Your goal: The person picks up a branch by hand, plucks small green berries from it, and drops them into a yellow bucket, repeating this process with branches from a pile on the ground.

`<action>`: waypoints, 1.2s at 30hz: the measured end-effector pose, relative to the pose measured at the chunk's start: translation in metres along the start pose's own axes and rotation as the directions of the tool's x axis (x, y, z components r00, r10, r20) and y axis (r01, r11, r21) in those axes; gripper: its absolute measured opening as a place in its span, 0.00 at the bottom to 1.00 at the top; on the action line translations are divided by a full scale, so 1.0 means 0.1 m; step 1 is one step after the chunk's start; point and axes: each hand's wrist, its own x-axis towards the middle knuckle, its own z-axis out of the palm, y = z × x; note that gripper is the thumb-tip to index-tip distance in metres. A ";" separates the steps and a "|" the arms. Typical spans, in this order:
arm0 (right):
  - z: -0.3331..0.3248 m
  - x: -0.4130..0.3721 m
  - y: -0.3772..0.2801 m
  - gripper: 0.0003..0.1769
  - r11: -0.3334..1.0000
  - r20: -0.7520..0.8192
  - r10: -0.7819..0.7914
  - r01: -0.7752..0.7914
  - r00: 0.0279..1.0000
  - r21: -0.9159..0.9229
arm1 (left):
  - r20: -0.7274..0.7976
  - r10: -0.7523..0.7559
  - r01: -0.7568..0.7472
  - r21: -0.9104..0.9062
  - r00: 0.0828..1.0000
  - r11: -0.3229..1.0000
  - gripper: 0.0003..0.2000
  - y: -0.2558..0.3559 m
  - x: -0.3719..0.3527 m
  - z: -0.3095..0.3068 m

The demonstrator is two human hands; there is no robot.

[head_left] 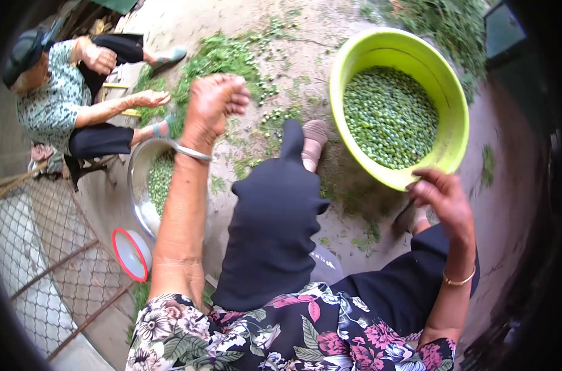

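At the far left another person (58, 99) sits low to the ground, and nearer me a red-rimmed bowl (131, 253) lies just beside a metal bowl (134, 179) partly filled with green. My left hand (213, 105) is raised above that metal bowl, fingers (236, 99) curled in together, and I cannot tell whether they hold anything. Past my black-clad knee (272, 216), the green basin (455, 123) of shelled peas (389, 117) sits tipped on the dirt, and my right hand (442, 198) is closed on its near rim.
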 end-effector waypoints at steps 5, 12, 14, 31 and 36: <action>0.46 0.07 0.38 0.25 0.935 0.156 0.148 -0.087 0.976 -0.344 | -0.225 -0.307 0.298 -0.078 0.925 0.952 0.03 -1.60 -0.24 -0.49; 0.46 0.14 0.21 0.25 0.771 0.131 0.290 -0.150 0.948 -0.619 | -0.368 -0.483 0.540 0.064 0.795 0.839 0.06 -2.70 -0.46 -0.41; 0.41 0.14 0.02 0.24 0.836 0.132 0.254 -0.149 0.958 -0.529 | -0.364 -0.447 0.509 0.092 0.817 0.856 0.08 -2.75 -0.32 -0.33; 0.86 1.40 1.17 0.41 0.882 -0.238 -0.102 -0.023 0.966 -0.472 | -0.036 0.072 0.009 0.942 0.997 0.335 0.18 -2.91 1.12 -0.22; 1.04 1.48 1.18 0.39 0.669 -0.065 -0.253 0.126 0.965 -0.732 | 0.038 0.234 -0.143 0.881 0.972 0.451 0.11 -2.95 1.11 -0.35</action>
